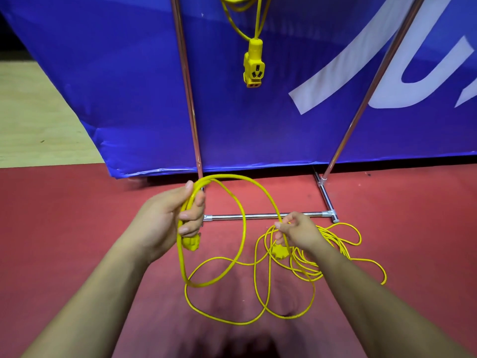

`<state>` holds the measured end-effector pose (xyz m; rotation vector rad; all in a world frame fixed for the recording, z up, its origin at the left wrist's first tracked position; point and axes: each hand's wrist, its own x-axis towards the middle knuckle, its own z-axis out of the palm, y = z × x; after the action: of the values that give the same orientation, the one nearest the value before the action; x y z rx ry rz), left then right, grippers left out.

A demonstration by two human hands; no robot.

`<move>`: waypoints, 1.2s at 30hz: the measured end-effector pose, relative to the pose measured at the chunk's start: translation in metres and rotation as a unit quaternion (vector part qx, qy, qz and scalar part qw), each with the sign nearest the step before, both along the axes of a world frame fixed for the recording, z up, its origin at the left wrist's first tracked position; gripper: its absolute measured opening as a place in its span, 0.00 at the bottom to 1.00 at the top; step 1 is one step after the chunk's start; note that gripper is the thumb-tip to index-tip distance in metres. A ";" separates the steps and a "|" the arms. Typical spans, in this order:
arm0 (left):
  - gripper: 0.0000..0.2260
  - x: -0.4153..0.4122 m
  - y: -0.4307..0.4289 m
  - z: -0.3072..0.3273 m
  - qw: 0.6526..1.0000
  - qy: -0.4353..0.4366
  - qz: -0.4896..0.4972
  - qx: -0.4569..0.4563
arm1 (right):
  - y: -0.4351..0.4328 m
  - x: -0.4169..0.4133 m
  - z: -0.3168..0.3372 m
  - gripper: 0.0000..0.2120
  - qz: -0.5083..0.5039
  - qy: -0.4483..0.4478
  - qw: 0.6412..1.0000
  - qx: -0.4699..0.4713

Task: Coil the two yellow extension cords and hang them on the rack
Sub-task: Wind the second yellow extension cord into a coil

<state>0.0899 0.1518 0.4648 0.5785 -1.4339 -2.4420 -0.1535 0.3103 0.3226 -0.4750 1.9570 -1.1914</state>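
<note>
One yellow extension cord (254,24) hangs from above between the rack's poles, its socket end (253,65) dangling. The second yellow cord (335,259) lies in loose loops on the red floor. My left hand (178,215) grips a couple of coiled loops of it, with the yellow plug (191,243) sticking out below the fingers. My right hand (296,229) pinches a strand that arcs over from the left hand. A yellow socket block (280,253) lies just under the right hand. The chrome rack (263,216) stands in front of me; its top is out of view.
A blue banner (116,86) with white lettering stands behind the rack. The rack's two uprights (187,86) rise either side of the hanging cord, and its base bar crosses the red floor (64,215). Pale wooden flooring (31,120) shows at the left.
</note>
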 end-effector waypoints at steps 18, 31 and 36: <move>0.14 -0.015 0.032 -0.007 0.980 -0.094 -0.051 -0.165 | -0.016 0.042 0.136 0.03 0.276 -0.121 0.932 -0.199; 0.12 -0.003 0.012 -0.006 0.985 -0.137 -0.041 -0.091 | -0.002 0.003 0.088 0.05 0.108 0.033 0.979 -0.170; 0.15 -0.007 0.018 -0.010 0.985 -0.154 -0.053 -0.061 | -0.014 0.038 0.123 0.04 0.196 0.146 0.954 -0.172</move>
<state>0.0829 0.1703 0.4552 0.9058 -1.7594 -2.4015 -0.1160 0.2959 0.4454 -1.2230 1.7741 -1.2499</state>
